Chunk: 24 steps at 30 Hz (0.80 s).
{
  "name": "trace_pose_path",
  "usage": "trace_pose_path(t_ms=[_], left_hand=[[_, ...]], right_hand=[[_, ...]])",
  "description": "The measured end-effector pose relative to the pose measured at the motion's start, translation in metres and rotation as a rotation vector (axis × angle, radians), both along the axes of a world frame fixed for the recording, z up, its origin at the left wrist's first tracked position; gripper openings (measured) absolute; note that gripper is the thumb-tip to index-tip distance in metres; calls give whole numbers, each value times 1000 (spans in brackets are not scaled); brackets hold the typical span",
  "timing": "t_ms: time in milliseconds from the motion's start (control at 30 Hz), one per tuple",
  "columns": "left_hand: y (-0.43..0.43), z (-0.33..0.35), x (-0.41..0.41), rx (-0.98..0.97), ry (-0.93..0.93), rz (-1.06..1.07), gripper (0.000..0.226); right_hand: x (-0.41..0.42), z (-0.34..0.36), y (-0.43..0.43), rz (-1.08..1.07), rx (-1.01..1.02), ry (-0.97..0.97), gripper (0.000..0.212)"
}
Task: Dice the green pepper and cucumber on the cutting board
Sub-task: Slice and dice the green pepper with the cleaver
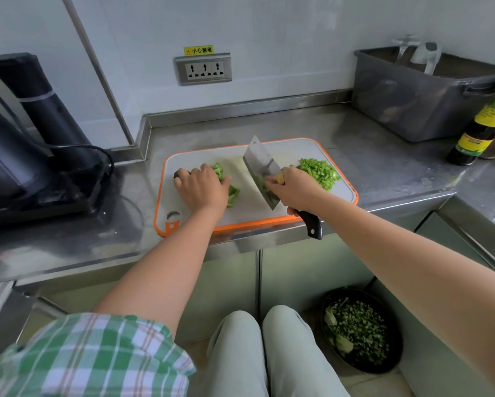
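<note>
A white cutting board (303, 147) with an orange rim lies on the steel counter. My left hand (200, 186) presses down on a bunch of green pepper strips (232, 193) at the board's left. My right hand (295, 190) grips the black handle of a cleaver (262, 170), whose wide blade stands tilted over the board's middle, to the right of the strips. A heap of diced green pepper (320, 171) lies at the board's right side. No cucumber is visible on the board.
A black appliance (25, 144) with a cable stands at the left. A grey tub (418, 96) and a dark sauce bottle (481, 124) are at the right. On the floor below sits a dark bowl of chopped greens (358, 330). A wall socket (203, 70) is behind.
</note>
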State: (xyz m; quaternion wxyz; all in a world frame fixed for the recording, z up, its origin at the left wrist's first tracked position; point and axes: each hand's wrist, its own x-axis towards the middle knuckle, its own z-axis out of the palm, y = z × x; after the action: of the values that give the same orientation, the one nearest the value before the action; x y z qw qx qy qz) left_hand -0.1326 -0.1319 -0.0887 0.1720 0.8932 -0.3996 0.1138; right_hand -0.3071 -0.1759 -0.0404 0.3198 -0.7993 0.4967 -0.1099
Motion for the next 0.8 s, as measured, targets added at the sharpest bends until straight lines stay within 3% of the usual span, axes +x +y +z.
trace_pose_path(t_ms=[133,367,800], left_hand=[[-5,-2,11,-3,8,-68,28],[-3,-2,6,-96,148,-451,22],[3,-4,-4,-131,105,-385,14]], right_hand=[[-4,-1,-4,10,32,-18,6],[-3,9,-7,55,-62,-25,9],[7,17,11,134,-123,136,12]])
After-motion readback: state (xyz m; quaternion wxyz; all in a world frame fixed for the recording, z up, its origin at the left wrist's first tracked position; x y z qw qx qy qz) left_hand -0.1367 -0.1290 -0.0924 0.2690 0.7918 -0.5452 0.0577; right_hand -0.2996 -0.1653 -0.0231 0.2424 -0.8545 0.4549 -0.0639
